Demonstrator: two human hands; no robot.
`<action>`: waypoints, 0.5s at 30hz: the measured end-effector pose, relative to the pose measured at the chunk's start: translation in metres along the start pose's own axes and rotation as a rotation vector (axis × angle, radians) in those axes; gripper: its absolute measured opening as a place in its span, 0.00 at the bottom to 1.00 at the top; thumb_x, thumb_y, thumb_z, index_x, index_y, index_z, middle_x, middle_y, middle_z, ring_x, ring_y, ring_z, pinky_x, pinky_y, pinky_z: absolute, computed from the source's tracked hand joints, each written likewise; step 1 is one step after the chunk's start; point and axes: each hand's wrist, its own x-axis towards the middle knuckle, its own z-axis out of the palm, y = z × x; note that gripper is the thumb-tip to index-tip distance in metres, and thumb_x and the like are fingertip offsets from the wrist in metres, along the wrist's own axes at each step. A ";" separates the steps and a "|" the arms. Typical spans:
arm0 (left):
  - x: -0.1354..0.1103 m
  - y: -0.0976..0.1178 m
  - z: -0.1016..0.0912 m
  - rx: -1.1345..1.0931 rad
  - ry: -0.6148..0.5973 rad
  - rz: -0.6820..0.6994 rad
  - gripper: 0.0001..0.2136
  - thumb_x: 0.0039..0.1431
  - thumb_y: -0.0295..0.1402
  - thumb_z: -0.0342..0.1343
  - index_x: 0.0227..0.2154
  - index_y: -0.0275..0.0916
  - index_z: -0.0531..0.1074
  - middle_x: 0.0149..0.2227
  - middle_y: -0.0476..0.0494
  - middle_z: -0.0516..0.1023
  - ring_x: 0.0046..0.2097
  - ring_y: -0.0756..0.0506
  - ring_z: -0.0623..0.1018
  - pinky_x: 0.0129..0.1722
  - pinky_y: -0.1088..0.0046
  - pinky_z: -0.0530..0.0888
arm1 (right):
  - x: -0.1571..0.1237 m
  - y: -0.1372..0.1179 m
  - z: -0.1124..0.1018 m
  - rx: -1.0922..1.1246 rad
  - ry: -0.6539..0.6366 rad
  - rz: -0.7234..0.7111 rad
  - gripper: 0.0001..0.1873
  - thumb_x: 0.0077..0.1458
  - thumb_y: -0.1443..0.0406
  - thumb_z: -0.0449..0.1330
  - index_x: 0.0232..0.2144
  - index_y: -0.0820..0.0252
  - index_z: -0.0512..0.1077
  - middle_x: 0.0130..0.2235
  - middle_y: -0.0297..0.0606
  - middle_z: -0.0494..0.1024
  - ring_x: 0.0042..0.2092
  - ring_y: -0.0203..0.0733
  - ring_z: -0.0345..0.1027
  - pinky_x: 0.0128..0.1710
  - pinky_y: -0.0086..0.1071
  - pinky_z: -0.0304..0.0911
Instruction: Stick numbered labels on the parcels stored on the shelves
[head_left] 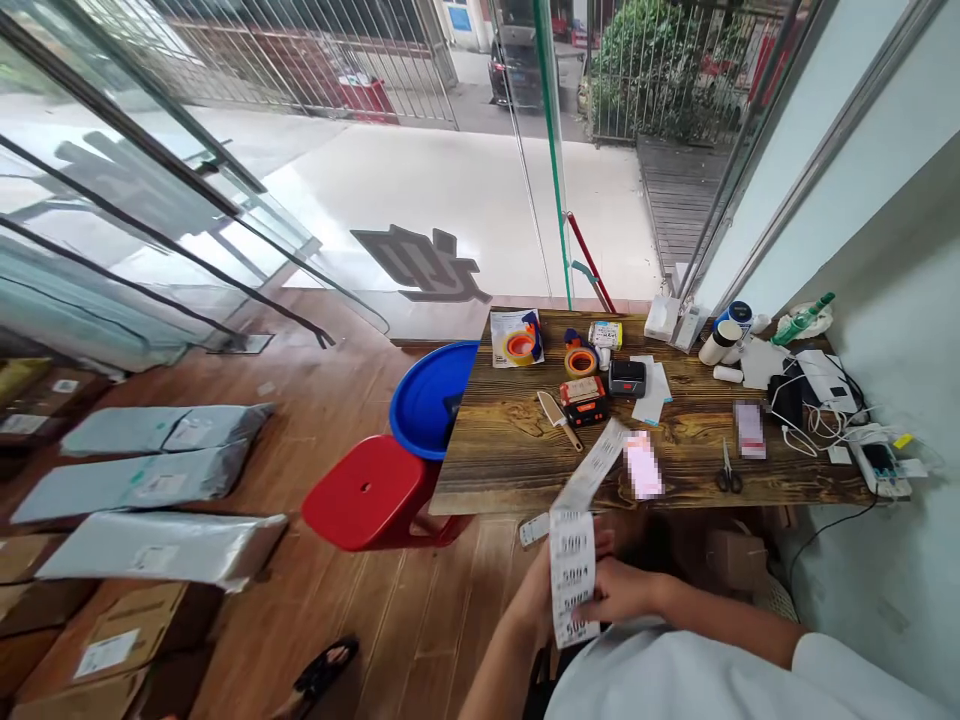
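Observation:
A long strip of white labels (573, 572) printed with numbers hangs in front of me, its upper end running up onto the wooden table (510, 460). My right hand (626, 590) pinches the strip from the right side. My left hand (534, 598) is behind the strip on the left, mostly hidden by it, and touches its back. A small black label printer (627, 377) sits on the table further back.
The table carries orange tape rolls (581, 361), a box cutter (559, 419), scissors (727, 470), an orange-black device (583, 399), cables and small boxes. A red stool (367, 492) and blue basin (431, 398) stand at its left. Grey parcels (142, 480) and cardboard boxes lie on the floor.

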 end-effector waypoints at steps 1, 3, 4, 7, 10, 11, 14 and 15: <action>-0.010 0.011 0.005 -0.057 -0.017 0.058 0.28 0.49 0.53 0.60 0.45 0.36 0.78 0.44 0.36 0.82 0.55 0.31 0.75 0.57 0.53 0.68 | -0.002 -0.003 0.004 -0.120 -0.070 0.006 0.12 0.50 0.64 0.63 0.39 0.58 0.78 0.44 0.37 0.82 0.46 0.48 0.75 0.50 0.38 0.68; -0.036 0.028 0.008 -0.167 -0.045 0.121 0.33 0.46 0.61 0.59 0.45 0.38 0.79 0.44 0.36 0.82 0.56 0.29 0.75 0.57 0.50 0.68 | -0.006 -0.009 0.005 -0.289 -0.155 0.039 0.13 0.50 0.67 0.64 0.41 0.58 0.78 0.44 0.37 0.82 0.47 0.46 0.75 0.51 0.34 0.66; -0.051 0.033 0.007 -0.202 -0.046 0.148 0.37 0.42 0.66 0.57 0.44 0.39 0.80 0.45 0.36 0.82 0.56 0.28 0.74 0.57 0.49 0.68 | -0.008 -0.011 0.004 -0.335 -0.184 0.049 0.14 0.50 0.68 0.64 0.42 0.58 0.78 0.45 0.37 0.82 0.47 0.45 0.75 0.51 0.32 0.66; -0.096 0.029 0.005 -0.164 0.029 0.255 0.39 0.33 0.65 0.63 0.45 0.40 0.80 0.49 0.35 0.81 0.58 0.24 0.71 0.54 0.47 0.72 | -0.008 -0.022 -0.004 -0.400 -0.232 0.034 0.15 0.52 0.69 0.64 0.44 0.57 0.78 0.44 0.34 0.82 0.43 0.39 0.75 0.45 0.25 0.66; -0.130 0.003 0.021 -0.120 0.300 0.402 0.34 0.35 0.51 0.72 0.48 0.39 0.78 0.48 0.33 0.81 0.54 0.25 0.75 0.50 0.51 0.75 | -0.003 -0.034 -0.010 -0.564 -0.349 0.005 0.14 0.50 0.68 0.65 0.42 0.57 0.79 0.38 0.32 0.82 0.36 0.37 0.73 0.36 0.24 0.65; -0.138 -0.005 0.030 -0.138 0.405 0.453 0.33 0.37 0.48 0.72 0.49 0.39 0.77 0.45 0.33 0.82 0.52 0.27 0.77 0.49 0.53 0.76 | -0.001 -0.037 -0.011 -0.627 -0.409 -0.013 0.13 0.49 0.69 0.66 0.40 0.58 0.79 0.36 0.32 0.82 0.34 0.37 0.72 0.35 0.25 0.64; -0.153 -0.018 0.053 -0.212 0.600 0.593 0.32 0.44 0.46 0.70 0.52 0.37 0.74 0.40 0.35 0.84 0.47 0.31 0.80 0.48 0.55 0.77 | 0.003 -0.039 -0.015 -0.735 -0.558 -0.050 0.08 0.48 0.69 0.65 0.35 0.61 0.79 0.33 0.34 0.81 0.33 0.38 0.72 0.33 0.26 0.63; -0.157 -0.019 0.056 -0.222 0.621 0.635 0.32 0.45 0.46 0.70 0.52 0.37 0.73 0.39 0.35 0.84 0.47 0.32 0.81 0.48 0.55 0.77 | 0.005 -0.039 -0.016 -0.763 -0.582 -0.039 0.07 0.48 0.69 0.64 0.32 0.63 0.79 0.32 0.36 0.81 0.33 0.39 0.72 0.33 0.27 0.62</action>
